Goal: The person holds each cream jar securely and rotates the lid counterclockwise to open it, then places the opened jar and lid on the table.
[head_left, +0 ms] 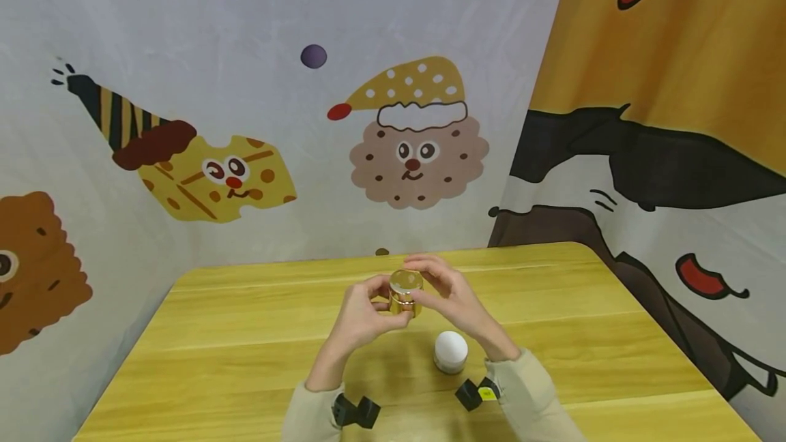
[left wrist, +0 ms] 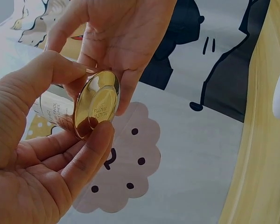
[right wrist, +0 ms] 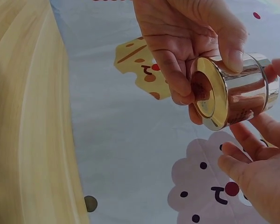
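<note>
A shiny gold cosmetic jar (head_left: 405, 292) is held up over the table by both hands. My left hand (head_left: 362, 312) grips its body, thumb on the near side and fingers round the far side. On the opposite side, my right hand (head_left: 451, 295) has its thumb and fingers about the lid end. In the left wrist view, the jar's round gold base (left wrist: 102, 105) faces the camera and shows small printed characters. The right wrist view shows the left thumb (right wrist: 234, 58) lying along the gold wall, with a seam line near the lid end.
A small jar with a white lid (head_left: 451, 350) stands on the wood-grain table (head_left: 245, 346), just below the right hand. A cloth backdrop (head_left: 245, 26) with cartoon biscuits and cheese hangs behind the table. Both wrists wear black camera mounts (head_left: 356, 411) over pale sleeves.
</note>
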Tool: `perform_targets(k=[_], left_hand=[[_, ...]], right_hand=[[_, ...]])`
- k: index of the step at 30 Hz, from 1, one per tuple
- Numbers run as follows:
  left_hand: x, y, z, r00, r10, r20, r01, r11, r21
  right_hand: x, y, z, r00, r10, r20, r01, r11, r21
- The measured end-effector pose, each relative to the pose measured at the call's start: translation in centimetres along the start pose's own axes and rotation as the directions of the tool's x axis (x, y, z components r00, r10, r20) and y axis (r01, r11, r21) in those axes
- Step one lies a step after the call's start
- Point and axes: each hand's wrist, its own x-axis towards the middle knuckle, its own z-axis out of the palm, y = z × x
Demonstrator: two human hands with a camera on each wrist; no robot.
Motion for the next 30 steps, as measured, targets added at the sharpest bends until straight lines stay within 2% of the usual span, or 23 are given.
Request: perform_targets(k=[4,8,12,15,17,19,22,26,30], left_hand=[[0.0,-0.1,0.0,1.000,-0.003,0.002,0.003,1.000,0.005],[0.0,0.1,0.0,1.000,-0.012,-0.001,0.012,1.000,0.017],[-0.3,2.0,-0.1,1.000,-0.013,0.000,0.013,0.999,0.034],[-0.6,3.6,-0.2,1.000,-0.015,0.005,0.015,0.999,0.052],[-0.6,3.8,-0.2,1.000,-0.017,0.005,0.017,0.998,0.060],[-0.5,3.7,-0.2,1.000,-0.011,0.006,0.011,0.998,0.062],[-0.3,2.4,-0.1,1.000,-0.009,0.004,0.009,0.998,0.055],[0.0,0.5,-0.1,1.000,-0.014,0.007,0.014,0.999,0.035],[0.1,0.0,-0.1,1.000,-0.006,0.011,0.006,1.000,0.011]], right_hand=[[0.0,0.0,0.0,0.999,-0.027,0.039,0.025,0.999,0.045],[0.0,-0.1,0.0,1.000,0.015,0.021,-0.016,1.000,0.026],[0.0,-0.2,0.1,0.998,0.060,-0.033,-0.061,0.998,-0.011],[0.1,-0.1,0.2,0.997,0.055,-0.050,-0.056,0.998,-0.018],[0.1,-0.1,0.2,0.998,0.047,-0.050,-0.048,0.999,-0.022],[0.1,-0.1,0.1,0.998,0.040,-0.044,-0.042,0.999,-0.029],[0.0,0.0,0.0,1.000,0.021,-0.022,-0.022,0.999,-0.027],[0.0,0.0,0.0,0.999,-0.012,0.030,0.011,0.999,0.041],[0.0,-0.1,0.1,0.998,-0.011,0.060,0.006,0.996,0.089]])
